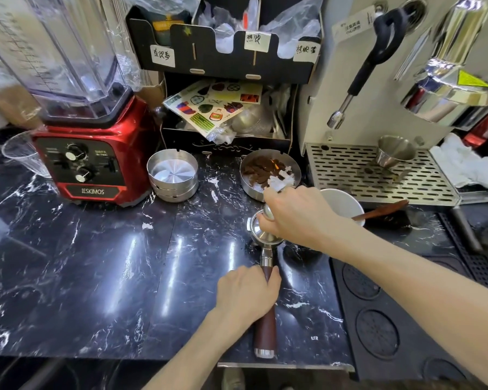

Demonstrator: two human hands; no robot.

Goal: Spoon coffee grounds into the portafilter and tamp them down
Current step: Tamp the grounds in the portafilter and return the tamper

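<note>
**Both grips closed: tamper in the basket, handle pinned**

The right hand (299,213) has its grip clenched over the steel tamper (268,211), whose base sits inside the portafilter (261,237) basket. The left hand (247,291) wraps the portafilter's dark wood handle near its metal neck, holding it flat on the table (96,277).

The table is glossy black stone with white veins, reflecting overhead lights. A ribbed black mat (383,319) with round recesses lies at its right end. Behind stand a red blender (88,161) with a clear jug, a black cardboard organiser (226,52) with handwritten labels, and a cream espresso machine (378,80) over a slotted steel drip tray (350,175).

A round steel tin (269,171) of brown grounds sits just behind the right hand; two empty tins (173,175) are stacked further left. A white cup (343,204) with a wooden spoon (383,211) resting in it is beside the right wrist. The portafilter lies between the two hands, its handle pointing toward the person.
</note>
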